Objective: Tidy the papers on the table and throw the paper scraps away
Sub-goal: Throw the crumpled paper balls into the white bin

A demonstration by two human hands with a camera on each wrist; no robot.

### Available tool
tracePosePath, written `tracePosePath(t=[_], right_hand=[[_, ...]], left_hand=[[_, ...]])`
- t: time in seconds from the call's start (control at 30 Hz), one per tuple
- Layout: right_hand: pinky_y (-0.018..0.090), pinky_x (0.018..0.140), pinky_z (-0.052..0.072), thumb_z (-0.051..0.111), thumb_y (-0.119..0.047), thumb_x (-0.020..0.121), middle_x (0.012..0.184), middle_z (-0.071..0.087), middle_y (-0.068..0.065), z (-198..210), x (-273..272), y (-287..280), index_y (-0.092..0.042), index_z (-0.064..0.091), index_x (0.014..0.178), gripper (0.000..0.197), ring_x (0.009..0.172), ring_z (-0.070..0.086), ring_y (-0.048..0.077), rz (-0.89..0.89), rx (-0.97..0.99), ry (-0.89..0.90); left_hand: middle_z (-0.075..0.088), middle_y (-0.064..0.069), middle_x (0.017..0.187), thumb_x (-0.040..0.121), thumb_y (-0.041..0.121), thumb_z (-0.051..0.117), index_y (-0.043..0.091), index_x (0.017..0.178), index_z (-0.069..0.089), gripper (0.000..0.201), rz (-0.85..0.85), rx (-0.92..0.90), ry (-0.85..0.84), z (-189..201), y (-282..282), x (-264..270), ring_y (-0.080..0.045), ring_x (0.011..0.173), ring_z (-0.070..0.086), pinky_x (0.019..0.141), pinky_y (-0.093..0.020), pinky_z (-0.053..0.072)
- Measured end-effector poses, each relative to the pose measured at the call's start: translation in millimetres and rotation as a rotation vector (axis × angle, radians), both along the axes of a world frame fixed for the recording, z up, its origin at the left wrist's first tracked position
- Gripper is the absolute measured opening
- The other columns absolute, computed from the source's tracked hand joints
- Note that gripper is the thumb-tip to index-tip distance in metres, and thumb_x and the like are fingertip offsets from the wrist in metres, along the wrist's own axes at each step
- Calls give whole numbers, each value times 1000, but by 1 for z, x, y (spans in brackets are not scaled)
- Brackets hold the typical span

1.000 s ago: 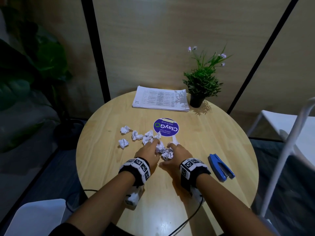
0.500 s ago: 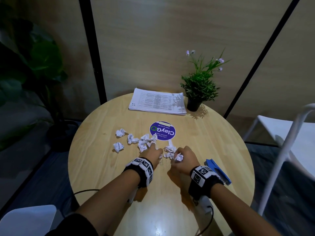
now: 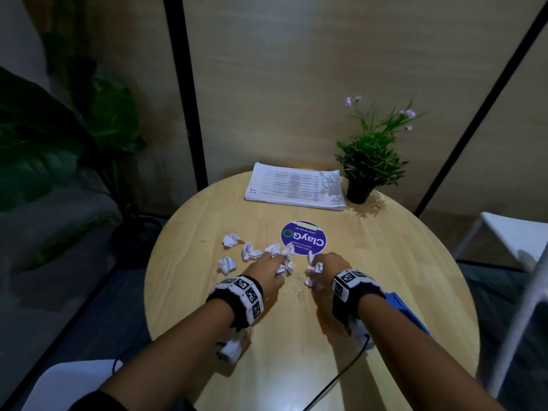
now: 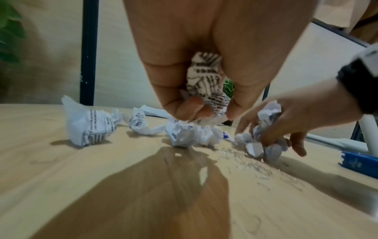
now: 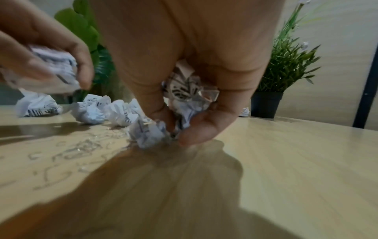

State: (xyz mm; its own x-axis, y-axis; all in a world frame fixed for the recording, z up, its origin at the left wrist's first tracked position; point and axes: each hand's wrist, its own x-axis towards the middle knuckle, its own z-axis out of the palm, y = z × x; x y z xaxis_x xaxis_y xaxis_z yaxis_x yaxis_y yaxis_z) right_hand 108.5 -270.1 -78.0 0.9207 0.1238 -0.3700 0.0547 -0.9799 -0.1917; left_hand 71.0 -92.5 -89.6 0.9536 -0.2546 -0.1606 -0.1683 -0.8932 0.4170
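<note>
Several crumpled paper scraps lie on the round wooden table, left of a purple round sticker. My left hand grips a printed scrap in its curled fingers, just above other scraps. My right hand holds a crumpled scrap and its fingertips close on another scrap on the table. A neat stack of printed papers lies at the far edge.
A small potted plant stands right of the paper stack. A blue stapler lies by my right wrist, and loose staples are scattered between my hands. A white chair stands to the right, a large leafy plant to the left.
Both hands have curled round scraps from the middle cluster and drawn slightly apart. The right hand shifted right and gathered more paper.
</note>
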Motion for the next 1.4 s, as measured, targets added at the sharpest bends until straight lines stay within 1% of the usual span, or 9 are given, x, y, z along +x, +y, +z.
tracePosePath(t=[0.17, 0.37, 0.53, 0.67, 0.8, 0.97, 1.1, 1.3, 1.4], right_hand=[[25, 63, 44, 69, -13, 67, 86, 65, 5, 2, -12, -6, -18, 56, 72, 15, 76, 60, 26, -215, 175, -119], [45, 74, 57, 66, -14, 76, 82, 61, 8, 31, -44, 6, -17, 58, 80, 10, 83, 65, 36, -221, 405, -265], [28, 42, 53, 62, -6, 78, 70, 60, 12, 60, -83, 56, -15, 57, 79, 10, 44, 59, 11, -69, 568, -264], [37, 47, 58, 60, -3, 79, 65, 56, 12, 76, -115, 122, -7, 59, 81, 5, 54, 56, 26, 106, 655, -211], [45, 53, 58, 59, -6, 81, 70, 58, 16, 80, -147, 194, -5, 59, 83, 1, 60, 61, 34, 295, 637, -132], [24, 41, 48, 58, -10, 81, 80, 61, 11, 71, -180, 276, -20, 55, 69, 15, 65, 62, 30, 506, 468, -9], [39, 81, 54, 64, -19, 83, 107, 66, 17, 54, -198, 325, -9, 62, 93, 14, 98, 63, 34, 653, 278, 89], [22, 46, 47, 70, -28, 77, 87, 71, 11, 18, -216, 371, -15, 72, 89, 18, 80, 69, 25, 702, 136, 294], [22, 54, 53, 70, -28, 77, 87, 71, 10, 2, -219, 386, -14, 71, 104, 30, 76, 67, 21, 669, 136, 319]], left_hand=[[48, -14, 120, 91, 21, 47, 12, 123, 47, 33, 40, -31, -17, 19, 20, -12, -34, 102, 55, 84, -36, 46], [50, -12, 113, 90, 23, 52, 14, 115, 52, 27, 103, -106, -42, 47, 78, -60, -32, 102, 54, 83, -32, 41], [53, -13, 108, 89, 22, 55, 15, 110, 55, 22, 244, -198, -100, 63, 139, -124, -30, 96, 54, 78, -29, 39], [53, -12, 104, 89, 20, 57, 11, 107, 57, 20, 380, -259, -151, 65, 182, -181, -25, 89, 53, 75, -27, 40], [56, -12, 106, 89, 20, 58, 13, 105, 58, 18, 497, -269, -142, 54, 226, -229, -27, 93, 56, 79, -30, 43], [63, -13, 105, 87, 18, 60, 11, 104, 60, 18, 634, -287, -100, 34, 271, -272, -28, 97, 60, 85, -33, 46], [68, -9, 102, 87, 26, 59, 17, 102, 59, 17, 736, -316, 1, 8, 296, -296, -26, 95, 63, 84, -34, 51], [68, -14, 84, 87, 31, 57, 15, 93, 63, 18, 836, -318, 151, -23, 319, -307, -21, 64, 58, 66, -26, 48], [67, -12, 80, 83, 36, 57, 12, 93, 66, 27, 845, -338, 225, -35, 325, -304, -22, 66, 58, 56, -23, 44]])
